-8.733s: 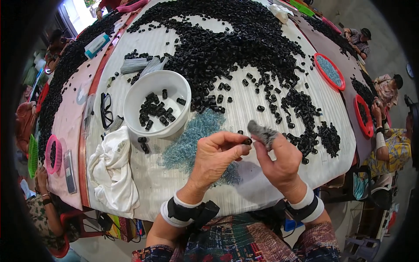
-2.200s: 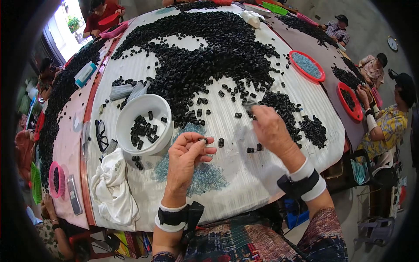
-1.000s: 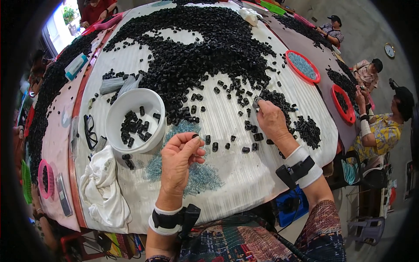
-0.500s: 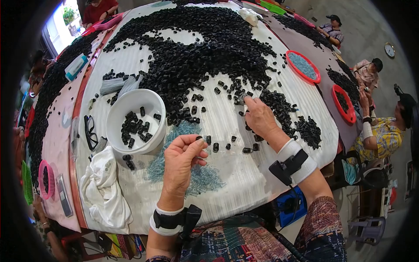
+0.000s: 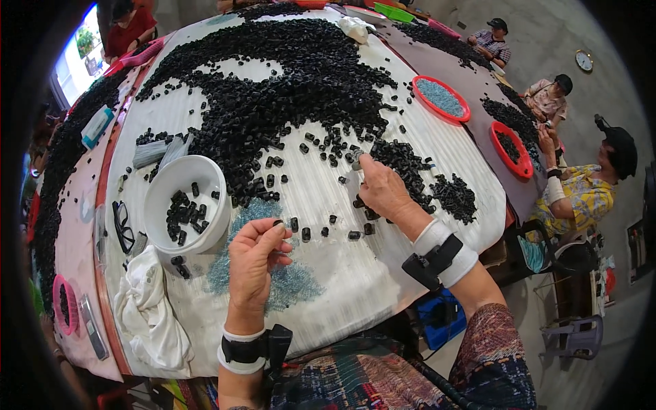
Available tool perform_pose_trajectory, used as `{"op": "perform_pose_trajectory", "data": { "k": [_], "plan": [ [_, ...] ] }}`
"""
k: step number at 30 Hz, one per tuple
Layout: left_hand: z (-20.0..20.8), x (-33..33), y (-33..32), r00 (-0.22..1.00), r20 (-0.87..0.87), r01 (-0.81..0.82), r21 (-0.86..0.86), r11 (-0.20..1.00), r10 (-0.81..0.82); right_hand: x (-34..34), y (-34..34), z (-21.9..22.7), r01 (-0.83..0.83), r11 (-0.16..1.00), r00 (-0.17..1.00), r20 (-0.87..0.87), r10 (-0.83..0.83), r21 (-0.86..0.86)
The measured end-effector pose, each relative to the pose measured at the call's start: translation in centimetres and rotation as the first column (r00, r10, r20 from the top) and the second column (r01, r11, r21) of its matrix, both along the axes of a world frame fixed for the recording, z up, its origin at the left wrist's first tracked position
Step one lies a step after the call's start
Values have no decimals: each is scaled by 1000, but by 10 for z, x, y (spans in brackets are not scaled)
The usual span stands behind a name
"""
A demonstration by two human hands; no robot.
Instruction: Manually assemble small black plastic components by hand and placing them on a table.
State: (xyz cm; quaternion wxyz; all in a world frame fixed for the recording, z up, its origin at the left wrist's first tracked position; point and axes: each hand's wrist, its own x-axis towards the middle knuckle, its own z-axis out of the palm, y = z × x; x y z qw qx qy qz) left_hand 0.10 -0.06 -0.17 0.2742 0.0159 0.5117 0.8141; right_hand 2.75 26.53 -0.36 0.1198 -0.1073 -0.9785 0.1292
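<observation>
Where the head camera looks down over the table, I see the left hand (image 5: 251, 256) with its thumb and forefinger clamped on a small black piece (image 5: 277, 223), held just above the near part of the white table cover (image 5: 379, 287); its other fingers curl loosely beside. The right hand (image 5: 387, 190) reaches farther out and to the right, fingers bent together and closed on a grey bit (image 5: 357, 165) that pokes past the tips, among loose black pieces (image 5: 320, 147). A few more stand or lie in the gap between the two hands. Beneath and beside the left hand spreads a heap of pale blue bits (image 5: 294, 287). To the left sits a white bowl (image 5: 220, 215) with black pieces in it, and nearer lies a crumpled white rag (image 5: 154, 321), with dark glasses (image 5: 124, 229) on its far side. The big black pile (image 5: 294, 96) fills the far middle of the table. Over on the far right, a red basket (image 5: 454, 119) holds pale blue bits, and beyond the table's right edge a person in a yellow patterned top (image 5: 584, 198) sits working.
</observation>
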Motion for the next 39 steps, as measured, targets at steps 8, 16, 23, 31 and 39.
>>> {"op": "perform_pose_trajectory", "data": {
  "k": [8, 16, 23, 31, 39],
  "plan": [
    [-1, -2, 2, 1000, 13, -8, -30, 1000, 9, 14, 18, 15, 24, 995, 981, -188, -42, -93],
    [4, 1, 2, 1000, -8, 9, 3, 1000, -9, 87, 106, 33, 306, 941, 905, -350, -241, 142],
    [4, 4, 4, 1000, -27, 7, -2, 1000, -7, 98, 100, 29, 372, 850, 928, -177, -328, 373],
    [2, 2, 0, 1000, -6, -13, 7, 1000, 13, 49, 13, 37, -171, 984, 964, -216, 158, -42],
    [4, -1, 0, 999, -16, -40, 28, 999, 41, 31, -25, 9, -296, 954, 952, -97, 291, -50]
  ]
}}
